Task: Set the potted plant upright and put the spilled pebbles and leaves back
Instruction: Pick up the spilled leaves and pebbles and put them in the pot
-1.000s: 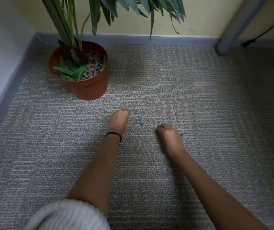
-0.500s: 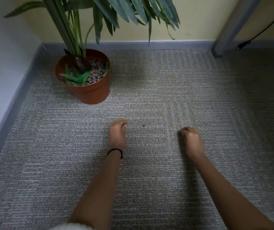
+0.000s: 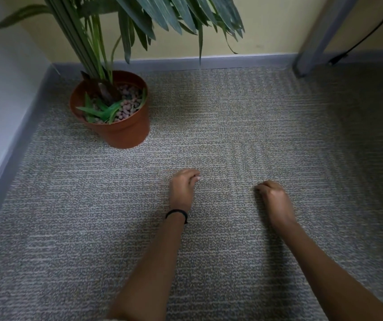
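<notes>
The terracotta pot [image 3: 125,130] stands upright on the carpet near the left corner, its tall green plant [image 3: 139,17] rising out of frame. Pinkish pebbles [image 3: 129,105] and loose green leaves [image 3: 102,111] lie inside the pot. My left hand [image 3: 182,189], with a black band on its wrist, rests on the carpet in front of the pot, fingertips pinched together where a small pebble lay. My right hand [image 3: 275,199] is a closed fist on the carpet to the right. Whatever either hand holds is hidden by the fingers. No loose pebble shows on the carpet.
A white wall with a grey skirting board [image 3: 7,163] runs along the left, and a yellow wall closes the back. A grey metal leg [image 3: 320,31] and a black cable [image 3: 369,33] stand at the back right. Grey patterned carpet [image 3: 255,117] covers the floor.
My left hand moved right and pinched over the small pebble, which no longer shows. My right hand shifted right onto another pebble and closed into a fist.
</notes>
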`<action>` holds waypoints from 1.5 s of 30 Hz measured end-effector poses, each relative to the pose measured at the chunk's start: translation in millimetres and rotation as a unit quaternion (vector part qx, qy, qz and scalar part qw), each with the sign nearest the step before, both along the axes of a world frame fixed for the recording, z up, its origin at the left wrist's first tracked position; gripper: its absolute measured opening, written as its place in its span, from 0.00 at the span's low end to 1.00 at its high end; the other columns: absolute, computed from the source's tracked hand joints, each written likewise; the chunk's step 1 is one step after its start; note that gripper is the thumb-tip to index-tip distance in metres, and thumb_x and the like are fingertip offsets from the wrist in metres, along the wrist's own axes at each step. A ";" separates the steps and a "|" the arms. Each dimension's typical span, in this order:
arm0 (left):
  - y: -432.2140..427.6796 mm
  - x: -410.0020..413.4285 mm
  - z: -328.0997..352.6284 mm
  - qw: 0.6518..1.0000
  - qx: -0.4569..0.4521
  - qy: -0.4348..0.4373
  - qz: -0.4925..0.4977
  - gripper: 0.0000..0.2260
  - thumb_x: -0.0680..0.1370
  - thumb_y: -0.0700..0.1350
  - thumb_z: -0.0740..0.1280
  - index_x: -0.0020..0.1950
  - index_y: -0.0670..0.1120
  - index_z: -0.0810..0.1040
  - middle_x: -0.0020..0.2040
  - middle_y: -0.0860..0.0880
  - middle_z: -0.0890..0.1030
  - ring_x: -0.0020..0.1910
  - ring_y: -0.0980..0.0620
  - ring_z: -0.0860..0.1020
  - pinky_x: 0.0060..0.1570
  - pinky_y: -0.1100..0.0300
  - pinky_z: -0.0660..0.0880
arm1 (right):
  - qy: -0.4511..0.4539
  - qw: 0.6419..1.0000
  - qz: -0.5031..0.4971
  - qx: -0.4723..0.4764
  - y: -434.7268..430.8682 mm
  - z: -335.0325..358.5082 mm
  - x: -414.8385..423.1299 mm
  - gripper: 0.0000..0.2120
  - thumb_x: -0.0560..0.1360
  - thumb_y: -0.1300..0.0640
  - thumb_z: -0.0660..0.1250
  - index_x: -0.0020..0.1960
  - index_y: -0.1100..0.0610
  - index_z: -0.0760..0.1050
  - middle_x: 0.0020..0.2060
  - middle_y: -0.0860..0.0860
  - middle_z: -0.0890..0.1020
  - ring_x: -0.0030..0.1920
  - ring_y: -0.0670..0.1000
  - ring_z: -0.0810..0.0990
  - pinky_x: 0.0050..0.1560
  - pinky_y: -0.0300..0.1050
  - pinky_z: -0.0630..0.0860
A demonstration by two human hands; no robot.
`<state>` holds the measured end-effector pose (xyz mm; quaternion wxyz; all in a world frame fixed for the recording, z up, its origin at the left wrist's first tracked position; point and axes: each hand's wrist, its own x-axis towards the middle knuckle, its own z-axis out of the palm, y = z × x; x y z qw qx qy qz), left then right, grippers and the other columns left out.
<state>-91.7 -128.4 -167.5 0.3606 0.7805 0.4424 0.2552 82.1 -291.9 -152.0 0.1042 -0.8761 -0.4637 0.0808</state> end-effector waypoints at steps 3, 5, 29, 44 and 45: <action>1.3 4.8 0.3 0.996 0.040 0.062 -0.047 0.06 0.76 0.34 0.67 0.48 0.37 0.83 0.48 0.45 0.83 0.50 0.47 0.79 0.52 0.54 0.76 | -0.003 1.000 0.003 -0.003 -0.1 0.8 0.3 0.16 0.73 0.69 0.64 0.59 0.60 0.78 0.55 0.55 0.80 0.57 0.54 0.76 0.57 0.42 0.72; 2.4 7.4 0.1 0.984 0.086 0.131 -0.087 0.07 0.78 0.35 0.64 0.50 0.40 0.82 0.50 0.47 0.83 0.52 0.49 0.77 0.52 0.55 0.75 | -0.006 1.000 0.004 -0.008 -0.2 1.8 0.1 0.17 0.73 0.69 0.64 0.60 0.60 0.78 0.56 0.55 0.80 0.57 0.54 0.76 0.57 0.42 0.72; 118.9 -59.6 150.9 0.877 -0.226 -0.307 0.292 0.03 0.77 0.31 0.66 0.45 0.34 0.80 0.29 0.51 0.80 0.28 0.58 0.78 0.34 0.70 0.76 | 0.759 0.578 -0.179 0.241 221.1 146.2 -147.8 0.17 0.74 0.74 0.62 0.63 0.74 0.70 0.61 0.68 0.76 0.58 0.60 0.79 0.63 0.39 0.69; 143.4 -87.8 240.5 0.779 -0.422 -0.400 0.233 0.17 0.85 0.44 0.51 0.71 0.38 0.67 0.62 0.41 0.76 0.55 0.46 0.79 0.62 0.53 0.75 | 0.699 0.626 -0.250 0.239 260.2 217.5 -157.4 0.15 0.78 0.71 0.48 0.36 0.61 0.64 0.34 0.54 0.68 0.35 0.49 0.69 0.51 0.41 0.77; 136.9 -89.7 238.0 0.798 -0.407 -0.373 0.242 0.16 0.85 0.44 0.53 0.68 0.39 0.69 0.60 0.43 0.77 0.56 0.47 0.78 0.61 0.52 0.75 | 0.681 0.648 -0.252 0.229 255.6 212.1 -158.2 0.15 0.78 0.71 0.48 0.35 0.60 0.63 0.34 0.53 0.67 0.31 0.47 0.66 0.37 0.34 0.77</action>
